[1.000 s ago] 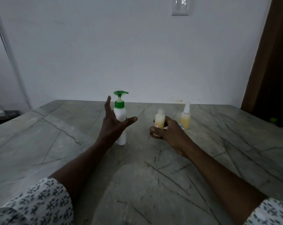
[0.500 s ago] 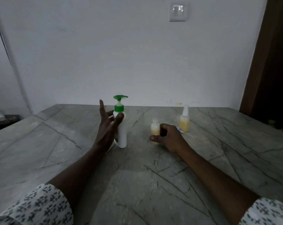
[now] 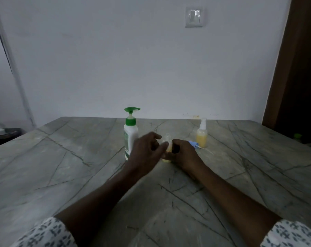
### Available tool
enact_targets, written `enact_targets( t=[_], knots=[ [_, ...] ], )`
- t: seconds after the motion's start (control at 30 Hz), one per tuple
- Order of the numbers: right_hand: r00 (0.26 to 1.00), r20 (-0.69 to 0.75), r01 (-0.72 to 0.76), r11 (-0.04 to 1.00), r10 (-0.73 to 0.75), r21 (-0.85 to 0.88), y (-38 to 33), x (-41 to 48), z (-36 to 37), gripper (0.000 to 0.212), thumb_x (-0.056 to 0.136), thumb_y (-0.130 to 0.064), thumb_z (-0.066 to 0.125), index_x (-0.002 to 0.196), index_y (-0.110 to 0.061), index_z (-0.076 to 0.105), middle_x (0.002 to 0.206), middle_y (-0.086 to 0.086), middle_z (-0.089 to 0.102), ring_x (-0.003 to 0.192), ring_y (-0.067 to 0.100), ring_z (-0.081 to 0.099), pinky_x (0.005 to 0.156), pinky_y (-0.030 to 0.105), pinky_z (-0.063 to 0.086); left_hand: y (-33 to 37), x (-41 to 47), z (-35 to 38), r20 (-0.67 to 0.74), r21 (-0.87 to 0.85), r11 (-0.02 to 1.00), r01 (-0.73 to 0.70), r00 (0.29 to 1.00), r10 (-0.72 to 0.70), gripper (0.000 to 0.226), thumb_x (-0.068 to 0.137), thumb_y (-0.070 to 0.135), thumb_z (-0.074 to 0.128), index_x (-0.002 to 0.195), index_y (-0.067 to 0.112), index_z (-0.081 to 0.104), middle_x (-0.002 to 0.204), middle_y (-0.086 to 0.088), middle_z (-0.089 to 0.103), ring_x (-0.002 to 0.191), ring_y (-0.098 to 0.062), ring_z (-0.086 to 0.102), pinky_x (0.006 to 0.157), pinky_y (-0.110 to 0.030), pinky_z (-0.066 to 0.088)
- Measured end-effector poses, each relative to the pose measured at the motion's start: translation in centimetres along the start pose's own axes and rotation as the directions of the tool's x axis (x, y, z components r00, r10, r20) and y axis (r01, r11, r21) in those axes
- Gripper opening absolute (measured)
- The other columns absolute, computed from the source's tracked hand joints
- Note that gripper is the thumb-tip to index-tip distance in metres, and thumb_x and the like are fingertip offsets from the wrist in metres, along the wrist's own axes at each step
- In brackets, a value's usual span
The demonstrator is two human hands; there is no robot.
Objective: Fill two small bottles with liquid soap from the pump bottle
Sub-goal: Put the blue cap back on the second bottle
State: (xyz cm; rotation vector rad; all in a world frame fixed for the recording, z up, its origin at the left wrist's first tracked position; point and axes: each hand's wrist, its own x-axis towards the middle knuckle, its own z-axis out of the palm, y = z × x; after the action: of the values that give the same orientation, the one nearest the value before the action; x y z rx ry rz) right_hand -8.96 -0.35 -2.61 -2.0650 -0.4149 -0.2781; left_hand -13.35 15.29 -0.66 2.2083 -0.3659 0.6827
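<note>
Far from the table (image 3: pixel 62 166) edges, right hand (image 3: pixel 185 155) grips the small bottle (image 3: pixel 169 147); loose-fingered left hand (image 3: pixel 145 154) fronts the pump bottle (image 3: pixel 130 132).

Right hand (image 3: pixel 185 154) grips small bottle (image 3: pixel 169 148) beside pump bottle (image 3: pixel 130 133).

I read this as a room in a home, not a lab or a workshop. The tabletop (image 3: pixel 62 166) is a broad slab of grey veined stone that meets a plain painted wall (image 3: pixel 115 59), and the wall carries an ordinary domestic light switch (image 3: pixel 194 16). A brown wooden door frame (image 3: pixel 290 68) runs up the right edge. A household pump bottle (image 3: pixel 130 132), white with a green head, stands on the stone. Far left, a low dark side table (image 3: pixel 4 133) sits in shadow, its contents too dim to name.
</note>
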Motion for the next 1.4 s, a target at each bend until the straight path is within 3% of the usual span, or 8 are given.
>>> enact_targets(
  t=[0.13,0.3,0.43,0.5,0.6,0.83,1.17,1.4],
  knots=[
    [1.0,-0.006,0.024,0.997,-0.024,-0.072,0.4,0.3,0.5,0.016,0.086,-0.01,0.067,0.102,-0.011,0.071,0.095,0.005,0.073,0.088,0.017,0.068,0.084,0.04,0.056,-1.6,1.0,2.1,0.103,-0.011,0.963,0.27,0.958,-0.267,0.069,0.081,0.055,0.076,0.134,0.015,0.057,0.112,-0.002,0.07,0.097,-0.016,0.067,0.088,-0.036,0.058],
    [0.997,0.08,0.018,0.992,-0.008,-0.122,-0.2,0.3,0.3,0.027,0.081,-0.013,0.074,0.108,-0.011,0.071,0.103,0.008,0.073,0.091,0.018,0.067,0.086,0.039,0.056,-2.2,1.6,2.4,0.095,-0.041,0.97,0.241,0.967,-0.237,0.036,0.078,0.041,0.084,0.102,0.017,0.072,0.085,0.001,0.074,0.078,-0.015,0.071,0.075,-0.039,0.06],
    [0.994,0.102,0.005,0.957,0.025,-0.29,-0.2,1.2,-2.4,0.04,0.076,0.0,0.072,0.116,-0.009,0.068,0.112,0.008,0.069,0.103,0.023,0.066,0.093,0.035,0.054,-2.6,1.4,2.8,0.07,0.037,0.979,0.203,0.976,-0.205,0.027,0.082,0.039,0.08,0.087,0.018,0.064,0.072,0.009,0.061,0.067,-0.012,0.059,0.063,-0.029,0.045],
    [1.0,-0.028,-0.007,0.838,-0.01,-0.545,0.5,2.4,-4.0,0.032,0.085,0.0,0.062,0.117,-0.004,0.067,0.116,0.012,0.067,0.107,0.025,0.063,0.097,0.031,0.05,-2.8,1.5,2.9,0.067,0.056,0.979,0.194,0.978,-0.198,0.029,0.082,0.041,0.08,0.091,0.019,0.062,0.076,0.011,0.06,0.069,-0.007,0.057,0.067,-0.028,0.048],
    [0.999,-0.011,0.023,0.598,-0.053,-0.801,1.7,3.7,-5.0,0.016,0.093,-0.002,0.051,0.104,-0.001,0.062,0.111,0.014,0.063,0.102,0.03,0.062,0.093,0.037,0.049,-2.9,1.5,2.9,0.067,0.067,0.982,0.177,0.981,-0.182,0.034,0.082,0.043,0.08,0.099,0.016,0.065,0.086,0.006,0.064,0.077,-0.011,0.062,0.073,-0.032,0.053],
    [0.996,0.075,0.087,0.371,-0.048,-0.925,2.9,3.8,-3.2,0.012,0.094,-0.005,0.052,0.105,-0.006,0.057,0.109,0.013,0.06,0.097,0.027,0.064,0.08,0.038,0.053,-3.2,1.5,3.2,0.051,0.074,0.984,0.164,0.984,-0.168,0.033,0.081,0.044,0.08,0.088,0.019,0.06,0.075,0.011,0.057,0.065,-0.003,0.051,0.057,-0.019,0.036],
    [0.998,-0.026,-0.051,0.517,0.056,-0.854,1.6,3.3,-2.9,0.017,0.097,-0.002,0.049,0.111,-0.001,0.058,0.118,0.017,0.061,0.106,0.029,0.063,0.086,0.035,0.051,-3.1,1.4,3.2,0.042,0.062,0.986,0.157,0.986,-0.16,0.036,0.081,0.046,0.079,0.093,0.016,0.064,0.078,0.009,0.059,0.07,-0.009,0.055,0.059,-0.021,0.037],
    [0.995,-0.071,-0.006,0.677,-0.068,-0.736,0.6,4.0,-3.9,0.013,0.094,-0.008,0.055,0.1,0.001,0.062,0.106,0.018,0.067,0.095,0.029,0.065,0.08,0.032,0.049,-2.7,1.2,2.9,0.027,-0.025,0.982,0.186,0.982,-0.185,0.036,0.079,0.041,0.083,0.1,0.017,0.067,0.087,0.006,0.068,0.08,-0.012,0.065,0.074,-0.032,0.055]
  ],
)
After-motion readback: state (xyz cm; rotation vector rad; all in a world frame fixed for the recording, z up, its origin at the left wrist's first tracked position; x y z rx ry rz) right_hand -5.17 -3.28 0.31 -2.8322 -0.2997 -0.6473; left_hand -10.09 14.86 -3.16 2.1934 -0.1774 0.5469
